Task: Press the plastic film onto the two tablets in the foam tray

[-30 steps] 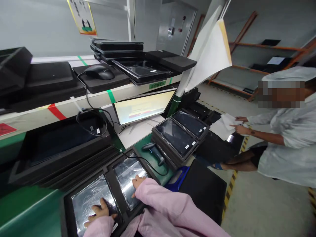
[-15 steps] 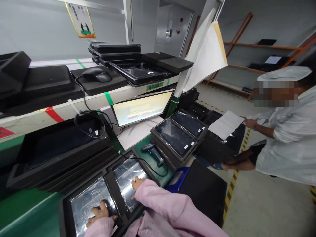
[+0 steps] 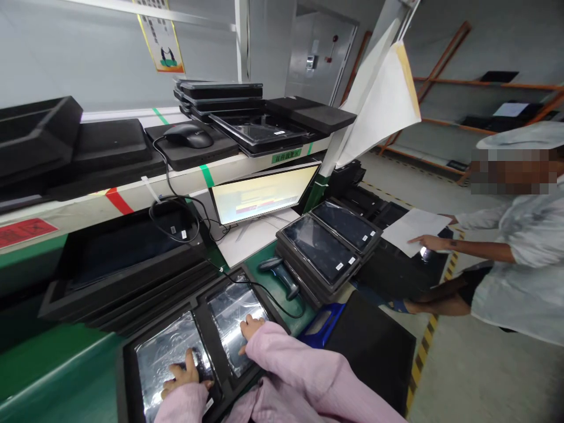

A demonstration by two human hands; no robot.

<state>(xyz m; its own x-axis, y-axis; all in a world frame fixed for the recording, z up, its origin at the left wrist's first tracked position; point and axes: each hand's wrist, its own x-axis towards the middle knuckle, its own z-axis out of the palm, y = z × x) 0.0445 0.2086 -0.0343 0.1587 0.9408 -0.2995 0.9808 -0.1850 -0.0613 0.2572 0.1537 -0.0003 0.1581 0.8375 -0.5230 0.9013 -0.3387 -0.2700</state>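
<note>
A black tray lies on the green bench in front of me and holds two film-wrapped tablets side by side. My left hand rests on the left tablet, fingers spread flat on the shiny film. My right hand lies on the right tablet, fingers stretched out, the pink sleeve covering most of the hand. Neither hand grips anything.
A barcode scanner with a cable lies beyond the tray. A stack of trays with two tablets stands to the right, a monitor behind. Empty black trays are stacked at left. A co-worker holds a paper sheet.
My hands have stayed on the two tablets, shifting only slightly. The co-worker has lifted and moved the paper sheet. The view has swung a little.
</note>
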